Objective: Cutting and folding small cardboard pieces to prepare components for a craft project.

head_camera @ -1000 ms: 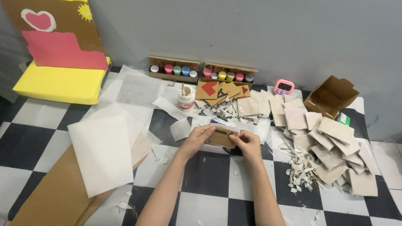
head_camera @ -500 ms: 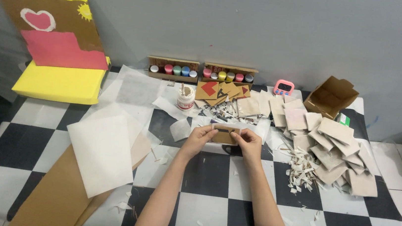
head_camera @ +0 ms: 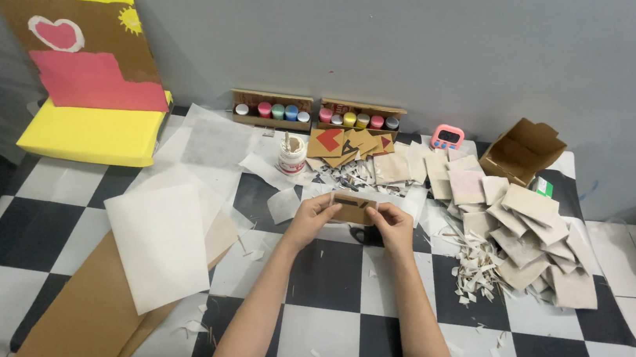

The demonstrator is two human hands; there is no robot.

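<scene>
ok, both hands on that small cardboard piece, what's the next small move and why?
Probably keep pinching and peel or tear along its top edge: the left hand and right hand grip the cardboard piece at opposite ends, held above the checkered table, with torn scraps lying nearby.

A home craft corner: checkered desk (head_camera: 323, 281) against a grey wall, paint pots (head_camera: 272, 110) at 12 o'clock, cardboard squares (head_camera: 533, 232) at 2 o'clock.

I see open checkered tabletop (head_camera: 333, 337) between and beside my forearms, room enough to pull back. Ahead, a glue jar (head_camera: 292, 154) and scattered paper scraps (head_camera: 350, 175) crowd the way (possibly scissors beneath my hands). Cardboard squares (head_camera: 521, 231) block the right, a white sheet (head_camera: 157, 244) the left.
</scene>
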